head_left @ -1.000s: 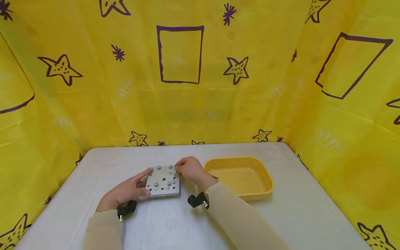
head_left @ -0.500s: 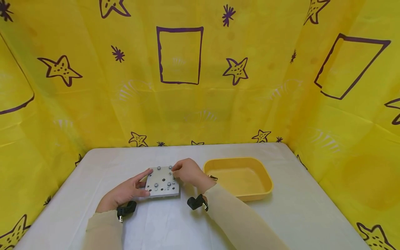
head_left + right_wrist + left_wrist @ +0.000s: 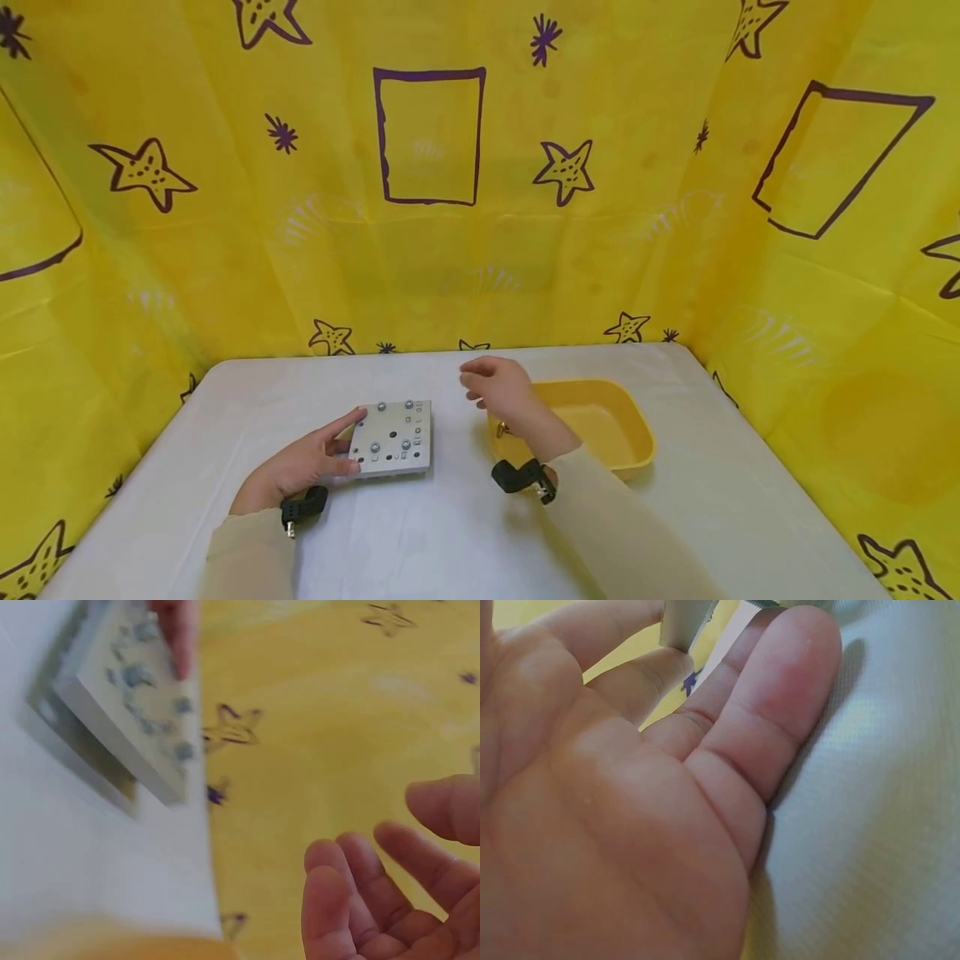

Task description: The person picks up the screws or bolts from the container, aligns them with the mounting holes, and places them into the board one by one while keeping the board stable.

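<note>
Head view: left hand (image 3: 300, 463) lies on the tabletop (image 3: 450, 533), fingers straight, thumb and forefinger braced against the left edge of the grey plate (image 3: 393, 438), apparently to keep it from sliding. Plate lies flat near the tabletop's middle, studded with bolts (image 3: 382, 407) and open holes. Right hand (image 3: 501, 392) hovers above the near-left corner of the yellow tray (image 3: 622, 433), clear of the plate, fingers loosely spread; right wrist view shows nothing in it.
</note>
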`<state>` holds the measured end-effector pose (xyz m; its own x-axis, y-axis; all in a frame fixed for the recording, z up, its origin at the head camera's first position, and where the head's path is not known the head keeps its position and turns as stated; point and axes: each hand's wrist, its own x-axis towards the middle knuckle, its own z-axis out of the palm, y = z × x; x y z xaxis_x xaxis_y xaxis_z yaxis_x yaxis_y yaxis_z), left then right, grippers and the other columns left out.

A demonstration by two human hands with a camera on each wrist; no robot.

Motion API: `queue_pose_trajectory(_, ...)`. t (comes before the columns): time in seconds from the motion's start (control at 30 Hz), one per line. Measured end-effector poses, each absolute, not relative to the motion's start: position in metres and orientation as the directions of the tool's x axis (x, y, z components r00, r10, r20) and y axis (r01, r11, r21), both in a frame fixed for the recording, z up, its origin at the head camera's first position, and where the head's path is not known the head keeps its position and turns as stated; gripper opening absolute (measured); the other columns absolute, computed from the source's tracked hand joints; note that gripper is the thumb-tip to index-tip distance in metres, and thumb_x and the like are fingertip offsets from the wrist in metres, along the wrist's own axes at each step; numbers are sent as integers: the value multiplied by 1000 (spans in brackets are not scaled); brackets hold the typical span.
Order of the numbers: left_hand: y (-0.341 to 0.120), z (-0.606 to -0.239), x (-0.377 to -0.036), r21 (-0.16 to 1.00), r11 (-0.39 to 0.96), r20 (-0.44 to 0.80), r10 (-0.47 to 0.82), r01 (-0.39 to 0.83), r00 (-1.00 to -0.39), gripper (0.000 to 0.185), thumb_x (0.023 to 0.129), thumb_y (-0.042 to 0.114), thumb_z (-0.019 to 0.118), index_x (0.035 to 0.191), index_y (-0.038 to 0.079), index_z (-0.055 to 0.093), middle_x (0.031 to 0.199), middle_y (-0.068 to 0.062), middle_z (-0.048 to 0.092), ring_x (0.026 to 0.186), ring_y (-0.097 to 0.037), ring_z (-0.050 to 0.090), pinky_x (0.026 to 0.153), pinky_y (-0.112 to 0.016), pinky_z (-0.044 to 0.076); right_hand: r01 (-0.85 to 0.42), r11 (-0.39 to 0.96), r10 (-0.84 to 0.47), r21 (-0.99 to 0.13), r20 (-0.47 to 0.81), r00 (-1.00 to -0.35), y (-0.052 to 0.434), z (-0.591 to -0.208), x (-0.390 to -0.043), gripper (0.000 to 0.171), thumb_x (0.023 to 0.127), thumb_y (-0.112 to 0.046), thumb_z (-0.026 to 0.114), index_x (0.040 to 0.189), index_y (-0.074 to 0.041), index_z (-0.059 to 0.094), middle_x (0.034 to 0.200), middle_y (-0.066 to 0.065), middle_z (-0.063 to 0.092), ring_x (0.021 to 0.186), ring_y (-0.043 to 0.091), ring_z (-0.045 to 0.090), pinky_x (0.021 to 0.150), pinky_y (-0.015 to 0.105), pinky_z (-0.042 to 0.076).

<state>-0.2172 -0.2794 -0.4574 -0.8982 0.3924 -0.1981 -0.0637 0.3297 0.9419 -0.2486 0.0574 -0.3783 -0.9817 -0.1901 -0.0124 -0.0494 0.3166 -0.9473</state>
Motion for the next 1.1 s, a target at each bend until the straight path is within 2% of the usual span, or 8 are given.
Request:
queue_pose_trajectory(0.1, -279, -455, -217, 935, 349, -201, 390, -58, -899, 97, 83, 13, 81, 160, 15, 22, 145, -28, 43, 124, -35, 51, 101, -46, 40, -13, 235, -103, -972, -12, -995, 94, -369, -240, 29, 99, -22, 65, 124, -10, 68, 111, 7, 68, 97, 31, 64, 84, 43, 52)
queue_pose_trajectory(0.2, -281, -454, -215, 925, 376, -206, 378, -54, -903, 97, 83, 16, 81, 160, 16, 23, 145, -28, 43, 126, -36, 50, 103, -50, 37, 13, 297, -64, -955, -34, -997, 120, -372, -231, 34, 97, -21, 67, 129, -11, 66, 115, 7, 67, 101, 31, 63, 86, 44, 52)
queue_pose_trajectory(0.33, -283, -452, -215, 925, 378, -191, 390, -32, -901, 97, 84, 16, 80, 160, 15, 21, 143, -29, 45, 123, -35, 52, 103, -49, 37, 8, 461, -127, -887, -75, -989, 136, -393, -228, 41, 93, -17, 72, 133, -11, 64, 118, 11, 65, 96, 28, 64, 81, 40, 53)
queue_pose_trajectory(0.47, -283, -452, -216, 933, 357, -198, 403, -46, -894, 97, 84, 14, 80, 160, 14, 20, 142, -29, 45, 118, -32, 55, 100, -43, 40, -20, 531, -224, -847, -117, -968, 138, -418, -230, 46, 88, -14, 75, 133, -11, 64, 118, 16, 63, 87, 26, 63, 74, 37, 53)
queue_pose_trajectory(0.67, -279, -453, -217, 935, 352, -199, 397, -52, -896, 98, 83, 14, 81, 160, 14, 21, 142, -29, 46, 119, -32, 55, 98, -39, 42, -95, 611, -281, -786, -102, -954, 135, -434, -232, 36, 83, -6, 77, 118, -9, 70, 100, 10, 66, 76, 22, 59, 66, 36, 50)
queue_pose_trajectory(0.8, -279, -455, -218, 935, 351, -196, 397, -49, -897, 98, 83, 14, 81, 160, 14, 21, 142, -29, 46, 118, -32, 55, 97, -38, 42, -172, 688, -315, -705, -76, -946, 133, -438, -235, 31, 80, -2, 73, 110, -9, 72, 88, 3, 65, 76, 20, 57, 69, 35, 48)
queue_pose_trajectory(0.97, -279, -456, -220, 936, 347, -202, 396, -58, -896, 98, 83, 14, 81, 160, 16, 22, 142, -29, 45, 118, -32, 55, 100, -42, 40, -204, 763, -313, -613, -75, -947, 131, -440, -238, 25, 82, -4, 71, 107, -9, 74, 90, -1, 66, 82, 18, 56, 80, 38, 47)
queue_pose_trajectory(1.1, -280, -457, -219, 942, 331, -200, 408, -60, -891, 98, 83, 12, 81, 160, 14, 20, 141, -29, 46, 116, -31, 56, 97, -37, 42, -181, 811, -272, -556, -84, -959, 131, -440, -239, 20, 86, -9, 72, 106, -8, 74, 96, -1, 68, 85, 18, 57, 86, 41, 47)
